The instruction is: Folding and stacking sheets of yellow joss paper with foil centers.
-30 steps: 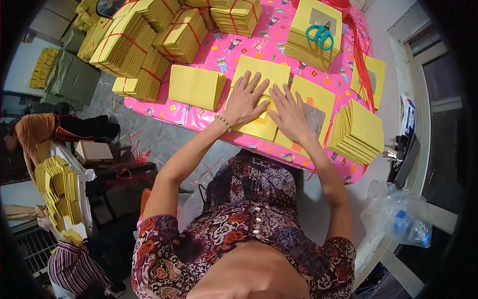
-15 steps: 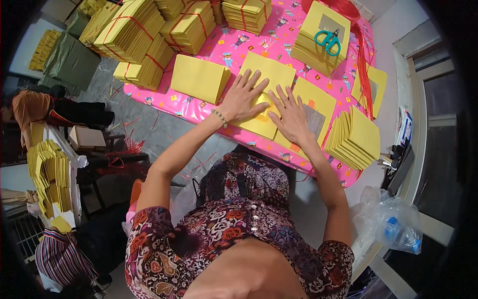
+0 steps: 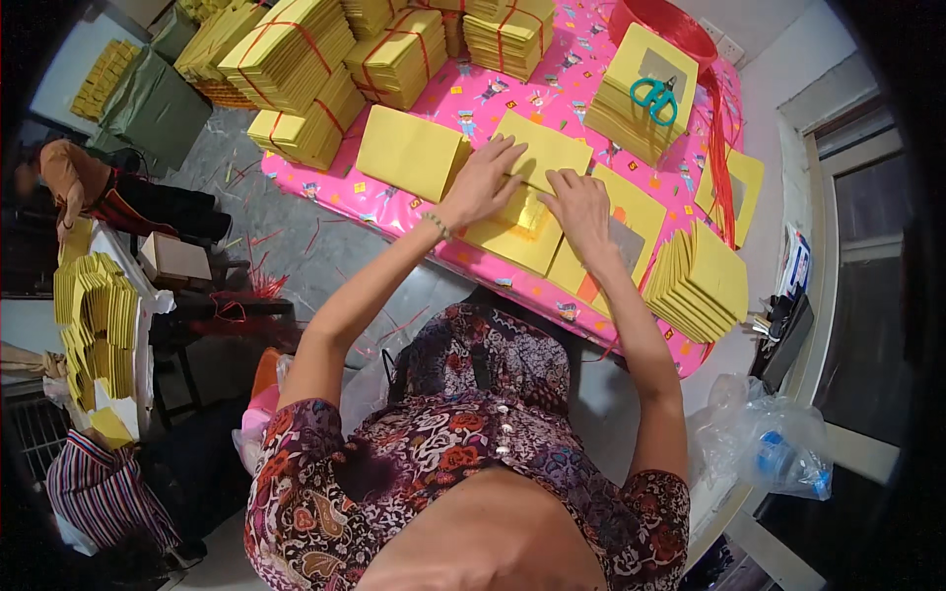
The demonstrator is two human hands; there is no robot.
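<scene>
Yellow paper [image 3: 545, 150] under left hand [image 3: 479, 191] and right hand [image 3: 581, 211], loosely bent grip on each, tbh can't tell if pinching; teal scissors [image 3: 658, 99] beyond the paper, rightward.

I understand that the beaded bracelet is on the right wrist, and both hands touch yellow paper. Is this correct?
The wrist is wrong: the head view shows the beaded bracelet on the left wrist. The left hand and right hand do touch yellow paper.
</scene>
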